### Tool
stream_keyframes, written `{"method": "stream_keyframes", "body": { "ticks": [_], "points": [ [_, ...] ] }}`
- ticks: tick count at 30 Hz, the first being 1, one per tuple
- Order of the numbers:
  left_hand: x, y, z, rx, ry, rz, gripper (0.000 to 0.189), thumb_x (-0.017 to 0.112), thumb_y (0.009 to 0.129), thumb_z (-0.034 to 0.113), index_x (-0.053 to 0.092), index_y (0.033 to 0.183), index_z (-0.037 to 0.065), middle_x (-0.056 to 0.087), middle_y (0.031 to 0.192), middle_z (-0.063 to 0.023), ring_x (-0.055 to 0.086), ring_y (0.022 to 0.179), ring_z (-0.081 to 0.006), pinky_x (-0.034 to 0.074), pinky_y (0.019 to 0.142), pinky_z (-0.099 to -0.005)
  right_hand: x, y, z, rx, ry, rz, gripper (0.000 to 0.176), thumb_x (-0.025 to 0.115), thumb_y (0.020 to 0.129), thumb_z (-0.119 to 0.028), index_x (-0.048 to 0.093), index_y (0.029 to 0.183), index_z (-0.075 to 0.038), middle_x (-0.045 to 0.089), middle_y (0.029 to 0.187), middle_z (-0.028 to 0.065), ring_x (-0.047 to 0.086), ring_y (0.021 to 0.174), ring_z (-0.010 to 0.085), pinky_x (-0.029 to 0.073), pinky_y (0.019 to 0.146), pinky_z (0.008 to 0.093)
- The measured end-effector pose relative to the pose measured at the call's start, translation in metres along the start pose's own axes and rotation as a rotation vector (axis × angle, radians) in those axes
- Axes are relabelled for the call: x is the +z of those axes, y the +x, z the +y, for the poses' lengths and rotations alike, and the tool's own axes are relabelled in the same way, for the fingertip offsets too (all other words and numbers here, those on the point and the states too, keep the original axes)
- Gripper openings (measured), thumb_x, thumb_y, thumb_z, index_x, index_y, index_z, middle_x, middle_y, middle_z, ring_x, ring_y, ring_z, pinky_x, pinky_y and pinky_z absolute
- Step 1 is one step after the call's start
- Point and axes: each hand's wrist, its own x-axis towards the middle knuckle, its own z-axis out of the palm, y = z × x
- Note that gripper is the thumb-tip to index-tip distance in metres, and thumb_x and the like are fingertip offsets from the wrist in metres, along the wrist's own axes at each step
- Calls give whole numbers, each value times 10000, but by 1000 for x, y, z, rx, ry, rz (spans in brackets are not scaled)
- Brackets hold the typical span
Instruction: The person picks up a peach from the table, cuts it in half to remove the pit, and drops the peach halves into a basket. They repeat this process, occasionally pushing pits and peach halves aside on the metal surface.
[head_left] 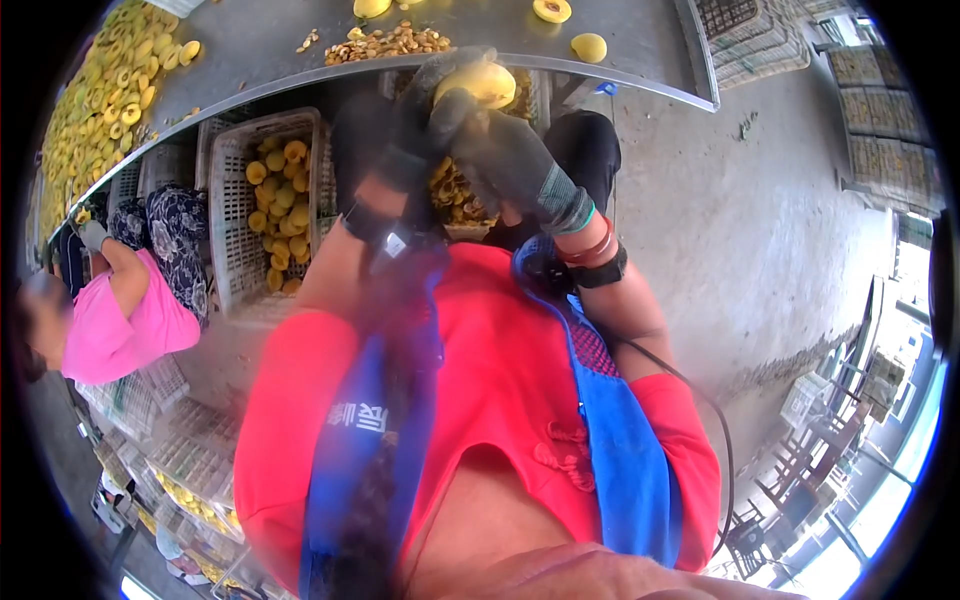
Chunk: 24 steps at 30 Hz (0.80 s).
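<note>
A yellow fruit (pixel 483 86) is held up near the front edge of the metal table (pixel 250 60). My left hand (pixel 425 112), in a dark glove, is closed round its left and far side. Against its near side is my right hand (pixel 510 160), in a dark grey glove with a green cuff, its fingers bent and closed on the fruit. Blur hides part of the fingers. Below the hands, a crate (pixel 470 232) holds cut yellow pieces. Brown pits (pixel 400 43) lie heaped on the table just beyond, with a fruit half (pixel 551 10) and another fruit (pixel 589 47) farther right.
Many fruit halves (pixel 110 90) pile up on the table's left. A white crate (pixel 232 200) of whole fruit stands at my left. A co-worker in pink (pixel 130 320) sits farther left. Stacked crates (pixel 765 45) stand beyond the table's right corner; chairs (pixel 810 455) are at lower right.
</note>
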Motion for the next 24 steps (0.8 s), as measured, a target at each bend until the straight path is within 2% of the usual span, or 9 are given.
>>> {"method": "stream_keyframes", "body": {
  "ticks": [3, 6, 10, 12, 14, 17, 20, 22, 24],
  "points": [
    [4, 10, 9, 0, -51, 9, 443, 506, 938, 348, 530, 1152, -39, 590, 1163, -172, 583, 1048, -226, 477, 904, -354, 2, 15, 50, -440, -390, 146, 189, 579, 842, -133, 568, 954, 19, 591, 716, 42, 556, 614, 137, 464, 586, 295],
    [3, 9, 7, -10, -19, 16, 473, 482, 947, 382, 560, 1123, -50, 619, 1106, -176, 608, 1004, -230, 488, 889, -351, 10, 11, 54, -416, -474, 197, 210, 582, 838, -135, 572, 988, 12, 610, 767, 43, 560, 669, 135, 464, 642, 294],
    [-2, 11, -3, 8, -8, 42, 510, 481, 943, 413, 575, 1103, -62, 650, 1028, -173, 639, 927, -236, 520, 826, -337, 12, 12, 47, -516, -354, 119, 151, 544, 869, -123, 576, 945, 3, 594, 712, 51, 543, 607, 117, 443, 561, 263],
    [-2, 14, -9, 37, -97, 11, 511, 484, 942, 412, 587, 1086, -67, 655, 1010, -171, 646, 902, -234, 530, 796, -331, 8, 6, 34, -301, -58, 0, 120, 533, 877, -115, 573, 903, -5, 576, 665, 53, 528, 553, 105, 424, 499, 253],
    [-3, 18, -8, 56, -111, -62, 505, 485, 943, 406, 599, 1067, -70, 660, 997, -168, 650, 890, -231, 536, 779, -329, -1, -10, -7, 201, 421, -180, 100, 530, 880, -108, 569, 860, -19, 551, 619, 51, 506, 497, 91, 399, 436, 247],
    [-6, 20, -2, 47, -40, -163, 400, 490, 931, 318, 628, 1012, -49, 672, 968, -154, 657, 864, -220, 536, 760, -322, 1, -14, -3, 253, 562, -183, 125, 499, 922, -145, 504, 876, -29, 479, 611, 19, 385, 327, 96, 284, 316, 201],
    [-3, 22, -3, 34, -1, -144, 226, 501, 897, 152, 660, 944, -2, 689, 925, -128, 670, 813, -209, 537, 731, -309, 0, -16, -3, 206, 343, -212, 115, 458, 932, -123, 514, 971, -31, 508, 671, 29, 465, 426, 99, 339, 362, 196],
    [-4, 23, 3, 51, 58, -140, 206, 500, 889, 128, 654, 937, -1, 688, 923, -123, 672, 815, -213, 539, 732, -317, 9, -5, 26, -158, -38, -22, 143, 517, 899, -155, 565, 913, -21, 540, 633, 31, 508, 473, 105, 391, 422, 244],
    [-5, 24, 2, 97, 107, -169, 371, 462, 941, 279, 644, 970, -44, 681, 933, -149, 666, 819, -221, 541, 740, -322, 9, 2, 42, -305, -277, 72, 162, 547, 881, -173, 591, 903, -19, 558, 626, 26, 531, 512, 103, 422, 464, 271]
  ]
}}
